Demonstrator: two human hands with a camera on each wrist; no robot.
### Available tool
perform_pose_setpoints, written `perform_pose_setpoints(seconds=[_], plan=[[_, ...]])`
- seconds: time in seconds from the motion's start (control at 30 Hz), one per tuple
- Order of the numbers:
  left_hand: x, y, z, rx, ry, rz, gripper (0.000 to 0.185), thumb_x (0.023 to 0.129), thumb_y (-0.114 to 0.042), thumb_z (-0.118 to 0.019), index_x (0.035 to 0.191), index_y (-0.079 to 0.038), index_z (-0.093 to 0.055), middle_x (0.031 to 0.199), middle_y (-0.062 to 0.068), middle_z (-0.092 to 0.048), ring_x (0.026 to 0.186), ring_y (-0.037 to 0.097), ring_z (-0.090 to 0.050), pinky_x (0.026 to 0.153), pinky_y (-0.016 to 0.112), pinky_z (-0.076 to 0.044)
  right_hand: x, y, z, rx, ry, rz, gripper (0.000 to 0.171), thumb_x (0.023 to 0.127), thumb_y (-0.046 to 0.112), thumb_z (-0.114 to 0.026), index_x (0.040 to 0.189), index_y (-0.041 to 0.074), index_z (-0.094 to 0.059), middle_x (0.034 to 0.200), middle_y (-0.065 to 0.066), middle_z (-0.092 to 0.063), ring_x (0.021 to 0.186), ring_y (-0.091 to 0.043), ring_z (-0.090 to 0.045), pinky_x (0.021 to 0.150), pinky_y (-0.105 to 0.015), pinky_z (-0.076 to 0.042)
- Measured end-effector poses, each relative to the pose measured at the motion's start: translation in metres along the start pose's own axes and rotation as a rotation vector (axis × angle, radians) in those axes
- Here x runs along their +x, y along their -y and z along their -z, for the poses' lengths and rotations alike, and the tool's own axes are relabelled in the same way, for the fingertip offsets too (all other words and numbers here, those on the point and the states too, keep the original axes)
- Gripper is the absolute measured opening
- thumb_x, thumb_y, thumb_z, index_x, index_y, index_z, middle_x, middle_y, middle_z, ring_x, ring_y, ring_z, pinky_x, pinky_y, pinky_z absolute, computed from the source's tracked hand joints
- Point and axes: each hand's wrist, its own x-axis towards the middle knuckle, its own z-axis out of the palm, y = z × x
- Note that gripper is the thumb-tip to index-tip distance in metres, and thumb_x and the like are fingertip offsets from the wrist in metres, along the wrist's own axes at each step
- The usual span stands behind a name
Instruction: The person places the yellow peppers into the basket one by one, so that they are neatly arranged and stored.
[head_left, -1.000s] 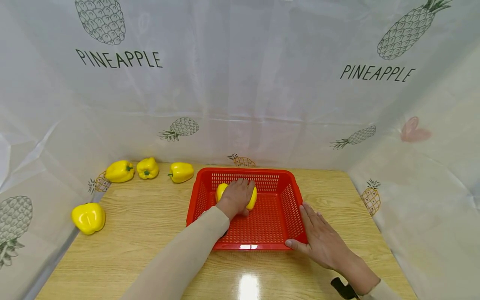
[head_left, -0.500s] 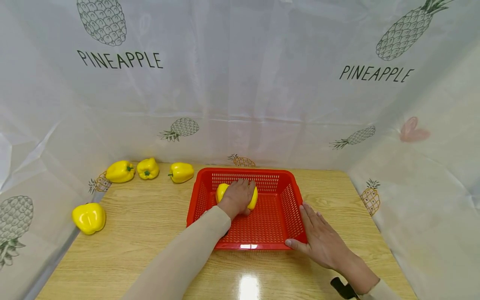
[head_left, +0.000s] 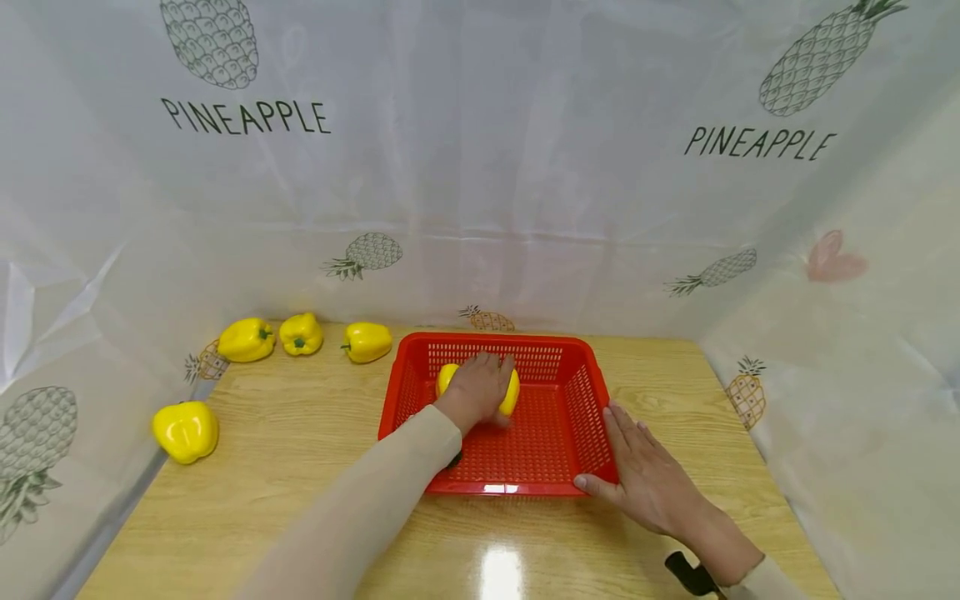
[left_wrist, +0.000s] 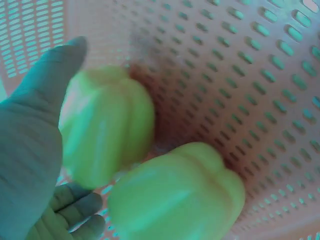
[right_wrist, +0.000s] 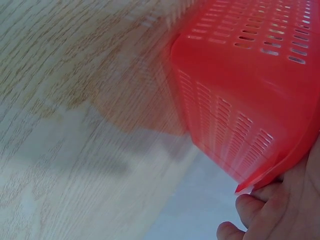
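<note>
Two yellow bell peppers lie in the red plastic basket (head_left: 540,450). My left hand (head_left: 476,392) reaches into it over them, with one pepper (head_left: 446,377) showing on its left and the other pepper (head_left: 512,392) on its right. The left wrist view has the thumb spread away above the nearer pepper (left_wrist: 107,130), while the fingertips lie below it; a second pepper (left_wrist: 177,197) rests beside it. At the basket's front right corner, my right hand (head_left: 648,479) lies with straight fingers along the side wall and the thumb at the front rim.
Along the back left of the wooden table (head_left: 300,492) sit three yellow peppers: a left one (head_left: 246,340), a middle one (head_left: 302,335) and a right one (head_left: 367,342). Another pepper (head_left: 186,432) is at the left edge. A white pineapple-print sheet (head_left: 480,167) hangs behind and at both sides.
My left thumb has spread outward, away from the pepper. The right hand and basket keep their places; the head view has shifted slightly.
</note>
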Motion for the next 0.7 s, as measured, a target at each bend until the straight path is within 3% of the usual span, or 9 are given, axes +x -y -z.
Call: perform_pose_setpoints(seconds=[0.2, 0.4, 0.57, 0.7], plan=[[-0.007, 0.018, 0.020, -0.145, -0.013, 0.020, 0.092, 0.096, -0.074, -0.057, 0.157, -0.006, -0.046, 0.148, 0.014, -0.057, 0.139, 0.030, -0.053, 0.121, 0.041, -0.043, 0.002, -0.001, 0.001, -0.003, -0.003, 0.001, 0.111, 0.095, 0.071, -0.061, 0.163, -0.009, -0.025, 0.170, -0.029, -0.024, 0.155, -0.047, -0.033, 0.124, -0.065, -0.029], [-0.026, 0.051, 0.041, -0.306, -0.045, 0.055, 0.079, 0.105, -0.063, -0.051, 0.158, -0.006, -0.046, 0.163, 0.018, -0.044, 0.152, 0.036, -0.042, 0.124, 0.048, -0.039, 0.003, -0.001, 0.001, -0.009, 0.002, -0.002, 0.112, 0.095, 0.074, -0.058, 0.163, -0.008, -0.024, 0.171, -0.029, -0.023, 0.155, -0.047, -0.032, 0.124, -0.065, -0.029], [-0.046, 0.081, 0.039, -0.365, -0.141, 0.092, 0.069, 0.107, -0.054, -0.056, 0.157, -0.007, -0.049, 0.160, 0.019, -0.047, 0.148, 0.039, -0.045, 0.122, 0.052, -0.040, 0.002, 0.000, 0.000, -0.005, -0.001, -0.001, 0.111, 0.096, 0.074, -0.058, 0.163, -0.009, -0.024, 0.171, -0.029, -0.023, 0.155, -0.047, -0.032, 0.124, -0.065, -0.029], [-0.067, 0.102, 0.027, -0.368, -0.216, 0.108, 0.064, 0.106, -0.047, -0.061, 0.153, -0.004, -0.053, 0.154, 0.020, -0.052, 0.144, 0.040, -0.049, 0.121, 0.053, -0.041, -0.001, 0.001, 0.000, 0.008, 0.005, -0.010, 0.111, 0.096, 0.073, -0.058, 0.163, -0.008, -0.023, 0.171, -0.029, -0.022, 0.156, -0.047, -0.031, 0.124, -0.065, -0.028]])
